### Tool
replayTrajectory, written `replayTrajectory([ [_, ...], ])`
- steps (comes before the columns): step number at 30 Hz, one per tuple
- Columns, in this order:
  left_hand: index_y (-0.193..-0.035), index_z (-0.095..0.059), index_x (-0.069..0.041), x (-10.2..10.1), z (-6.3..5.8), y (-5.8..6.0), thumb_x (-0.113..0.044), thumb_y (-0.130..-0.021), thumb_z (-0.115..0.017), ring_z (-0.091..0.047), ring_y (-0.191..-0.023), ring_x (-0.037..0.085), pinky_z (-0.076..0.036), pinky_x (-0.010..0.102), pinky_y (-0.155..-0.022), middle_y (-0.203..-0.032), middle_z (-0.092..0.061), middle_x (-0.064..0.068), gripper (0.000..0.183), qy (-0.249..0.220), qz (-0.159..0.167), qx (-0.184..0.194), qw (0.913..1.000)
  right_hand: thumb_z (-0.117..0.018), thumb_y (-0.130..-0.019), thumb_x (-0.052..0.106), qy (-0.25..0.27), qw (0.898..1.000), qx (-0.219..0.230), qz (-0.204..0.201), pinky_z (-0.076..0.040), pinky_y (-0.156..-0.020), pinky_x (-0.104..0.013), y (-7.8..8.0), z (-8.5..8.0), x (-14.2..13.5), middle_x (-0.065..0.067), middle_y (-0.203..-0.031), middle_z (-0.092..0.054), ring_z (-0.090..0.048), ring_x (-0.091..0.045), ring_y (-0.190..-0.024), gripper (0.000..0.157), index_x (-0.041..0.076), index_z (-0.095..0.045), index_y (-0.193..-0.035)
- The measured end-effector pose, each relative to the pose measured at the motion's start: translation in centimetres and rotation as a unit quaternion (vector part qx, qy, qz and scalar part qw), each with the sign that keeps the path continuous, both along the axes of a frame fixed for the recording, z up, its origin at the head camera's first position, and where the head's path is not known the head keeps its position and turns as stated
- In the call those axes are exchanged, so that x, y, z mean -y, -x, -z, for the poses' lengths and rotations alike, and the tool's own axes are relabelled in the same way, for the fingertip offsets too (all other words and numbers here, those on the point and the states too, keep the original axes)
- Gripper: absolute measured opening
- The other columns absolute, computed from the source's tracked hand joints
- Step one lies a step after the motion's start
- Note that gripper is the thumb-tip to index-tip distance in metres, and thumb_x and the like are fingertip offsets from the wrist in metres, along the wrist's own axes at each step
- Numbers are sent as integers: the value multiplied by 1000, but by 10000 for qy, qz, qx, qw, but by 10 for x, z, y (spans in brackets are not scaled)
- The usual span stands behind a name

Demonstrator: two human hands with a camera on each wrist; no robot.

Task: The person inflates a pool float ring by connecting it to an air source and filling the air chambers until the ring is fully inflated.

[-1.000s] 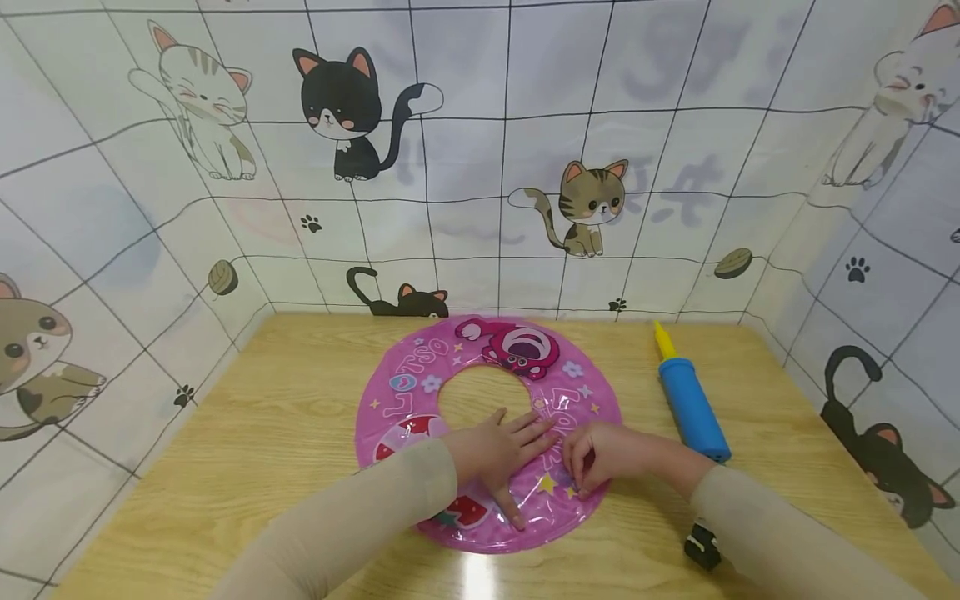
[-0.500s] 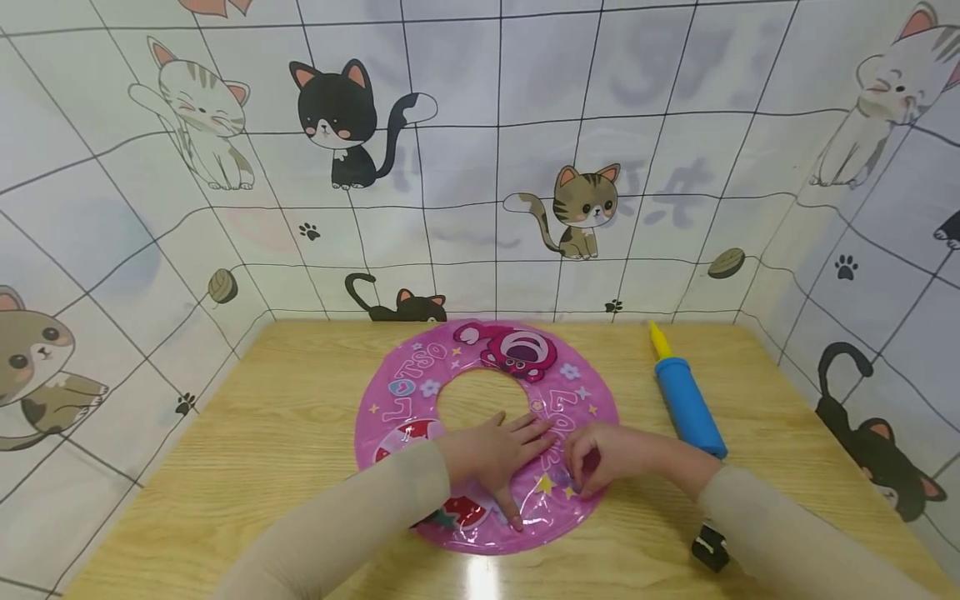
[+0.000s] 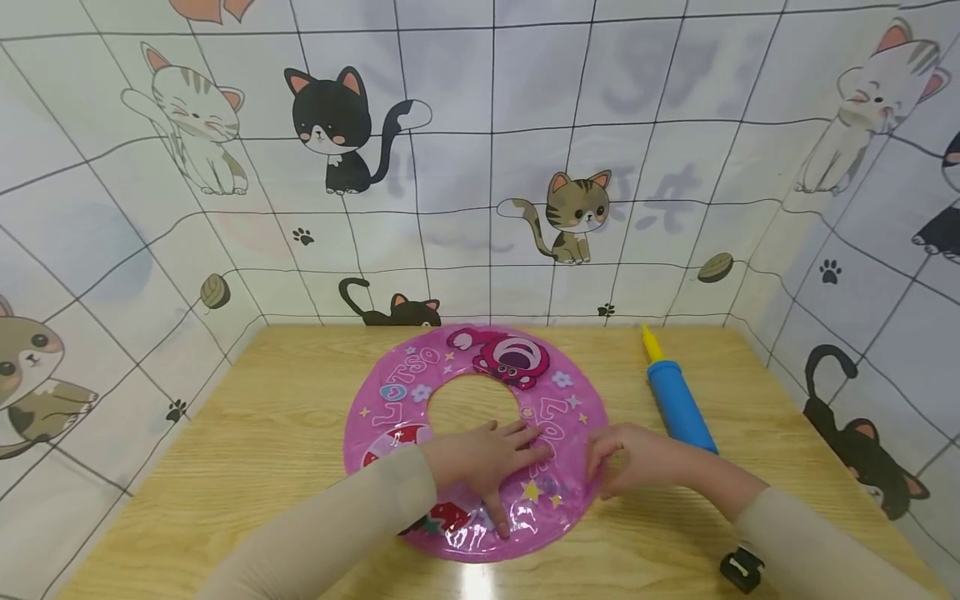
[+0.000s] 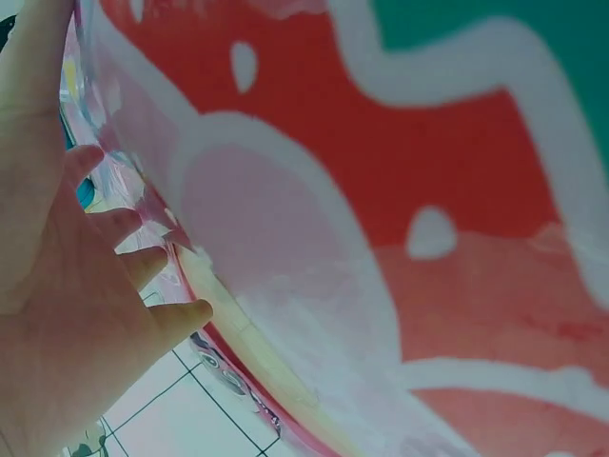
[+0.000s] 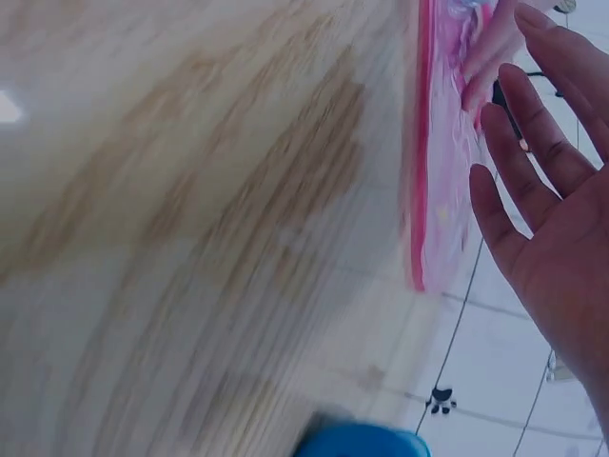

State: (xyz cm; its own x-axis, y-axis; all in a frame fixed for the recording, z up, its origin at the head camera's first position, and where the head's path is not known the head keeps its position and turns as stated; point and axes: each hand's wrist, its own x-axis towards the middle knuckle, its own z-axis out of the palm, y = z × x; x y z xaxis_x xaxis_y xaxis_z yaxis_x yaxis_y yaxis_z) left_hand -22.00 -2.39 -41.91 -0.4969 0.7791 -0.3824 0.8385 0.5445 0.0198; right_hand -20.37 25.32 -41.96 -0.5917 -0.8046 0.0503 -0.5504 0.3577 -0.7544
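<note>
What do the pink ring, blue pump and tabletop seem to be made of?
Pink ring: thin, glossy plastic film, probably vinyl; bright glare and creases show. Blue pump: likely smooth hard plastic, from its even color and clean cylindrical shape. Tabletop: pale wood or printed laminate, I can't tell which; grain under a slight sheen.

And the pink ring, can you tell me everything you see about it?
The pink ring looks like shiny plastic, with a round hole. A bear, strawberries, stars, flowers and white letters are printed on it. It lies flat on the wooden table. The left hand rests spread on it; the right hand is at its edge, maybe touching.
</note>
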Motion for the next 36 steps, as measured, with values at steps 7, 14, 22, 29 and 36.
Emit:
replayTrajectory([
  [7,-155,-22,-32,-5,1,4,-78,-61,-68,-16,-146,26,-24,51,-112,-160,-20,-1,115,-466,52,85,9989,-81,-81,14,-32,9976,-189,669,-51,-81,-40,-12,-8,-28,-1,-97,-67,-60,-15,-91,22,14,-71,-100],
  [14,-152,-31,-30,-12,2,4,-76,-67,-67,-22,-145,25,-28,48,-111,-158,-25,-1,103,-491,276,-245,9981,-80,-82,15,-103,9921,-520,1141,-51,-79,-38,-25,-16,-50,-2,-96,-66,-59,-14,-91,31,8,-67,-109],
  [22,-151,-34,-31,-14,4,2,-69,-73,-69,-20,-145,26,-31,51,-108,-158,-24,0,93,-379,179,-332,9986,-83,-79,23,-586,9641,-782,2469,-49,-80,-37,-34,-18,-72,-2,-104,-67,-59,-21,-96,42,11,-66,-115],
  [29,-151,-34,-31,-16,6,0,-69,-73,-71,-21,-144,26,-35,50,-106,-158,-24,1,95,-201,210,-485,9984,-87,-73,20,-763,9308,-1243,3353,-46,-79,-47,-31,-7,-89,-8,-110,-62,-56,-30,-99,44,6,-68,-111],
  [36,-149,-38,-31,-17,5,0,-67,-72,-72,-23,-144,27,-37,46,-105,-157,-27,2,92,-208,230,-525,9981,-87,-73,26,-785,9140,-809,3897,-45,-78,-58,-24,1,-94,-22,-121,-44,-46,-46,-107,47,4,-67,-110],
])
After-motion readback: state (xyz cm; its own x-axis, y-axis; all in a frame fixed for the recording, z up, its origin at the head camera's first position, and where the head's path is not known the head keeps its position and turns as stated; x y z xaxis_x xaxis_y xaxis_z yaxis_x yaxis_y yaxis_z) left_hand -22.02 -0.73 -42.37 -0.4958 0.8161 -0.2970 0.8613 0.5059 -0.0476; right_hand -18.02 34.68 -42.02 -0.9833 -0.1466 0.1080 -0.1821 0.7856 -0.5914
